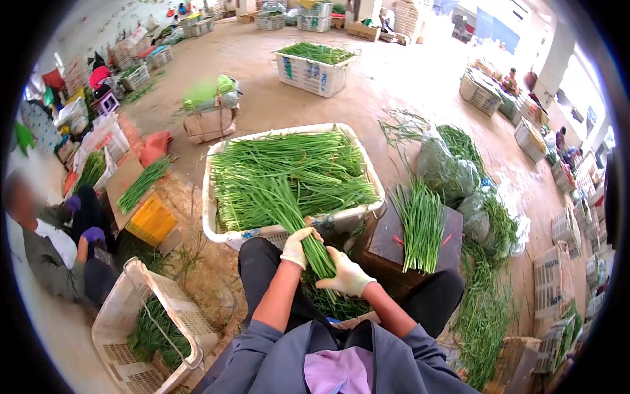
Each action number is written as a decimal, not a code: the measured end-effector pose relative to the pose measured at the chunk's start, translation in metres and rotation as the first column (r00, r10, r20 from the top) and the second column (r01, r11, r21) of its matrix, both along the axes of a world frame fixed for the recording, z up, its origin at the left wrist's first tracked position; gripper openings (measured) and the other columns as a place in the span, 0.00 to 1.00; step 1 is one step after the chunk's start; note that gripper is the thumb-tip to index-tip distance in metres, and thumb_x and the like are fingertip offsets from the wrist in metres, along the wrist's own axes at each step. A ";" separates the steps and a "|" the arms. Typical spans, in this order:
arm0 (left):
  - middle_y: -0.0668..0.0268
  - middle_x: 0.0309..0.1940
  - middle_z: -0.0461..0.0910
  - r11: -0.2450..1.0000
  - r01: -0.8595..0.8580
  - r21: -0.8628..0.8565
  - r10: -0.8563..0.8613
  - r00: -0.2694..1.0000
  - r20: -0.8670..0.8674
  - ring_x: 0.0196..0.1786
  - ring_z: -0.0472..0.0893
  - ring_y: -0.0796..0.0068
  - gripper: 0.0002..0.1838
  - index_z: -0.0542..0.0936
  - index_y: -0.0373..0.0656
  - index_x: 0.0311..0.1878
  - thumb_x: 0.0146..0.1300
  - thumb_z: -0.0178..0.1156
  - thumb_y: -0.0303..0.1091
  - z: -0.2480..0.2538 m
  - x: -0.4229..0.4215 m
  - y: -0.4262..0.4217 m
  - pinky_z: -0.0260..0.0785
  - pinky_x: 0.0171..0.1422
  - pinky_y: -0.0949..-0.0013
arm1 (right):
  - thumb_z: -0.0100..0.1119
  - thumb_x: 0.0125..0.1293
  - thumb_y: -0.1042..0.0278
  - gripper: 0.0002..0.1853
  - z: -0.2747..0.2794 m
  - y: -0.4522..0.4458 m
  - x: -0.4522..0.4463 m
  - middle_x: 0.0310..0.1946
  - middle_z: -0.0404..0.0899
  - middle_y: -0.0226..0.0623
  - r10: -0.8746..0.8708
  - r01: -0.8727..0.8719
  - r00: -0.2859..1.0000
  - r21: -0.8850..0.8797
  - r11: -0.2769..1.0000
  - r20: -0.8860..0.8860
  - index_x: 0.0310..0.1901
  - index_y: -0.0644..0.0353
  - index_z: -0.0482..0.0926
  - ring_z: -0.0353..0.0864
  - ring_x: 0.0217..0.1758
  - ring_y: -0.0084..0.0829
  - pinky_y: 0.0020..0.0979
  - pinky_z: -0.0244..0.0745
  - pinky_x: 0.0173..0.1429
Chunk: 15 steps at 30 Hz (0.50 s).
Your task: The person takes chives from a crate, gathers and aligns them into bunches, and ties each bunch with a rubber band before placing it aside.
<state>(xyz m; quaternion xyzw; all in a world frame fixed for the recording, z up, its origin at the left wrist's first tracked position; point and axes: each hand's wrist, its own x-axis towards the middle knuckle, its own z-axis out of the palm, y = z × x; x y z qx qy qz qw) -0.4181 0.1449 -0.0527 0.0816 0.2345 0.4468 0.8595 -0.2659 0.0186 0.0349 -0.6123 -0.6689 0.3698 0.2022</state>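
Both my hands wear pale gloves and meet at a bunch of long green stalks (286, 205) above my lap. The fingers of my left hand (297, 246) are wrapped round the bunch. My right hand (346, 273) lies against its lower right side, thumb and fingers spread apart around the stalks. Just beyond, a white crate (211, 197) is heaped with similar stalks, and the bunch's upper end overlaps them. On a dark block (384, 238) to the right lies another green bundle (421, 226), with red tie ends showing beside it.
At the left a person with purple gloves (52, 243) sits near a tipped white crate (134, 276) and a yellow box (151, 219). Bags of greens (447, 172) and loose stalks (484, 308) lie to the right. Farther off stands another full crate (314, 71).
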 end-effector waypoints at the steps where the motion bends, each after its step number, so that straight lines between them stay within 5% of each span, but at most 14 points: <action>1: 0.59 0.39 0.81 0.999 -0.027 0.043 0.028 0.999 -0.018 0.37 0.82 0.62 0.22 0.75 0.45 0.62 0.64 0.59 0.27 0.008 0.002 -0.012 0.79 0.47 0.54 | 0.78 0.46 0.43 0.61 0.006 0.003 0.007 0.66 0.65 0.63 -0.018 0.018 1.000 0.034 0.999 0.002 0.73 0.69 0.53 0.67 0.71 0.53 0.41 0.66 0.71; 3: 0.56 0.43 0.82 1.000 -0.007 0.010 0.006 0.998 0.067 0.40 0.83 0.61 0.23 0.74 0.43 0.63 0.63 0.59 0.26 0.011 0.004 -0.024 0.79 0.48 0.54 | 0.78 0.47 0.45 0.60 0.012 -0.002 0.006 0.66 0.67 0.60 -0.011 0.009 0.999 0.039 0.999 0.049 0.73 0.68 0.52 0.69 0.70 0.52 0.41 0.67 0.70; 5: 0.54 0.49 0.81 0.994 0.049 0.094 -0.044 0.998 -0.052 0.45 0.83 0.61 0.24 0.73 0.41 0.65 0.64 0.56 0.29 0.002 0.009 -0.028 0.78 0.54 0.54 | 0.80 0.46 0.54 0.59 -0.004 -0.002 -0.001 0.64 0.70 0.55 0.055 -0.031 0.981 0.130 0.991 -0.187 0.73 0.68 0.51 0.72 0.67 0.44 0.39 0.70 0.68; 8: 0.51 0.60 0.78 0.969 0.006 0.246 -0.044 0.988 0.146 0.51 0.83 0.60 0.32 0.68 0.40 0.68 0.59 0.63 0.24 0.023 0.010 -0.042 0.77 0.57 0.54 | 0.79 0.45 0.63 0.55 -0.045 -0.008 0.010 0.58 0.75 0.51 -0.039 0.116 0.924 0.182 0.976 -0.380 0.72 0.65 0.54 0.80 0.57 0.39 0.38 0.77 0.59; 10: 0.52 0.65 0.73 0.934 -0.006 0.358 -0.081 0.970 0.229 0.57 0.81 0.60 0.35 0.66 0.43 0.71 0.59 0.64 0.25 0.038 0.010 -0.048 0.76 0.60 0.55 | 0.77 0.45 0.68 0.51 -0.054 0.001 0.003 0.53 0.79 0.47 -0.047 0.123 0.935 0.198 0.972 -0.353 0.71 0.64 0.58 0.82 0.53 0.37 0.36 0.78 0.56; 15: 0.59 0.63 0.75 0.824 -0.018 0.566 0.055 0.997 -0.048 0.60 0.78 0.67 0.34 0.70 0.41 0.68 0.57 0.69 0.30 0.064 -0.008 -0.042 0.73 0.64 0.59 | 0.74 0.47 0.71 0.37 -0.016 0.007 -0.018 0.45 0.83 0.44 -0.108 0.174 0.961 0.254 0.951 -0.256 0.61 0.64 0.69 0.85 0.46 0.38 0.36 0.79 0.52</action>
